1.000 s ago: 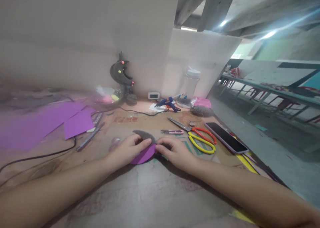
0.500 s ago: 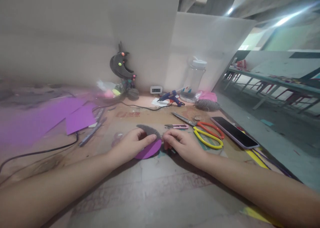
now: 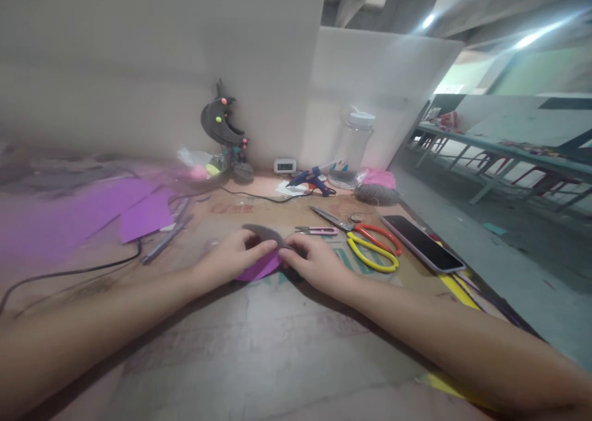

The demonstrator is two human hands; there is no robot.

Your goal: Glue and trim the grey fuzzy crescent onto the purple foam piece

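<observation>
Both my hands meet at the middle of the table over a purple foam piece (image 3: 261, 267) with a rounded edge and a grey curved foam piece (image 3: 261, 232) just behind it. My left hand (image 3: 231, 259) lies on the purple piece, its fingers pressed down on it and reaching to the grey piece. My right hand (image 3: 311, 262) pinches the right end of the two pieces with thumb and fingers closed.
Red and yellow scissors (image 3: 372, 246), a small pink snipper (image 3: 319, 230) and a phone (image 3: 422, 243) lie right of my hands. A blue glue gun (image 3: 309, 179), a clear jar (image 3: 352, 148) and a dark crescent ornament (image 3: 219, 122) stand by the wall. Purple sheets (image 3: 139, 214) lie left.
My hands have drawn closer together over the foam pieces, covering more of the purple piece. The camera view shifted slightly.
</observation>
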